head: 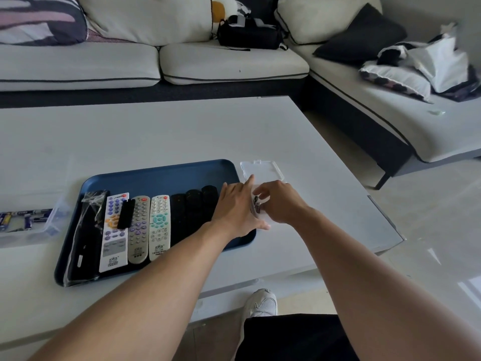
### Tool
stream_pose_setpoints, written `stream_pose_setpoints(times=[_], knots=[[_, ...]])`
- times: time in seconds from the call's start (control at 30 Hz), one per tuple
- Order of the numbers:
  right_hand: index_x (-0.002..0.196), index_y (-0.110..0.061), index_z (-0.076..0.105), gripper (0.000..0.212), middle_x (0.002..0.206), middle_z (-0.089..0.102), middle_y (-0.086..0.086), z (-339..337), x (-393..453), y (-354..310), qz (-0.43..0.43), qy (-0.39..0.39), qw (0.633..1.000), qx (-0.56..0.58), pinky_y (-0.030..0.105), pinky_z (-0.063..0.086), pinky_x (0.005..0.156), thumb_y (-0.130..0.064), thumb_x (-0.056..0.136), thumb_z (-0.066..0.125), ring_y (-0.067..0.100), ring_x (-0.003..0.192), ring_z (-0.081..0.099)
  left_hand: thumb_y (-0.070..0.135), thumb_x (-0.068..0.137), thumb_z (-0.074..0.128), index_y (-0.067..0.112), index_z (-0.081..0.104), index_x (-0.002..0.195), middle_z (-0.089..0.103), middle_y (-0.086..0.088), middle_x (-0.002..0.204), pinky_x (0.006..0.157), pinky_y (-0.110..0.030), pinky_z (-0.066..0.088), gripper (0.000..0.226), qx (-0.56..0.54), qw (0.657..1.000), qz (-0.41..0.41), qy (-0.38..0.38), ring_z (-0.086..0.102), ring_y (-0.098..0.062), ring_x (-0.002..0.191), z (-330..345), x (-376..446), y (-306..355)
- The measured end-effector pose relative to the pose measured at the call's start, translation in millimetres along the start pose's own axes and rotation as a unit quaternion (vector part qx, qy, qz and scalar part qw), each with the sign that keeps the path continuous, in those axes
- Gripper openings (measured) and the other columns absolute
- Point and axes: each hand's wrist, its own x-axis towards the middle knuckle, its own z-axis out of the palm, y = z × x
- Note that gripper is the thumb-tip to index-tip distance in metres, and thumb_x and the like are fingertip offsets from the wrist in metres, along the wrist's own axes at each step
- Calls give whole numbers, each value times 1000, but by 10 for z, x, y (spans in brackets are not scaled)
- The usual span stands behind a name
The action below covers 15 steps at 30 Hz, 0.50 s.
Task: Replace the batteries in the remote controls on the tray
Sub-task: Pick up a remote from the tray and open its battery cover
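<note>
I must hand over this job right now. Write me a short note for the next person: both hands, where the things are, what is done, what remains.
Left hand: open, fingers straight, steadying the small clear box beside the blue tray's right edge.
Right hand: fingers curled at the same box; whether it grips anything is unclear.
Things: remotes lie in a row on the tray; a loose black battery cover lies on the white remote. A clear bin with batteries sits left of the tray.
Done: one cover seems off.
Left: probably most battery swaps; I cannot tell which remotes are finished.
</note>
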Motion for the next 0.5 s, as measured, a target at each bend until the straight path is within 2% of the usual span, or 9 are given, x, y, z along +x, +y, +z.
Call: stream_pose_setpoints(times=[0.13, 0.23, 0.33, 0.37, 0.43, 0.5], knots=[[126, -19, 68, 44, 119, 71, -1, -13, -3, -13, 4, 11, 1000, -7, 20, 48, 81, 2, 90, 56, 15, 108, 66, 62, 64, 84, 16, -2, 160, 35, -7, 156, 125, -44, 1, 137, 8, 1000, 2, -24, 19, -25, 149, -74, -28, 6], [120, -20, 71, 40, 112, 72, 0, -49, 8, -98, 14, 69, 997, 2, 23, 51, 80, 1, 91, 55, 19, 102, 67, 60, 66, 84, 20, -9, 160, 26, -9, 160, 123, -41, -1, 137, 9, 999, 0, -41, 9, -26, 152, -182, -117, -36], [112, -22, 75, 38, 104, 73, -1, -43, 31, -253, 10, 140, 990, 34, 13, 50, 64, 0, 92, 51, 19, 80, 70, 54, 67, 86, 23, -9, 160, 18, -9, 163, 123, -38, 4, 136, -21, 999, -8, -45, 1, -24, 154, -335, -245, -102], [109, -23, 75, 37, 103, 73, -2, -56, 24, -306, 4, 165, 985, 44, 15, 50, 62, -2, 93, 49, 19, 79, 70, 53, 66, 87, 24, -8, 160, 16, -8, 164, 123, -38, 7, 136, -34, 998, -11, -44, 0, -23, 154, -377, -272, -115], [107, -22, 75, 35, 104, 74, -4, -20, 0, -562, -24, 194, 979, 66, 21, 51, 69, -5, 94, 48, 18, 88, 69, 53, 66, 87, 27, -8, 160, 15, -7, 164, 122, -37, 12, 136, -41, 999, -25, -18, 1, -20, 153, -532, -427, -270], [106, -18, 75, 33, 103, 73, -5, 29, -47, -850, -51, 202, 975, 76, 19, 47, 67, -4, 94, 48, 15, 89, 65, 53, 68, 86, 28, -8, 160, 18, -4, 163, 121, -36, 16, 134, -42, 998, -43, 2, 4, -18, 152, -687, -584, -446]])
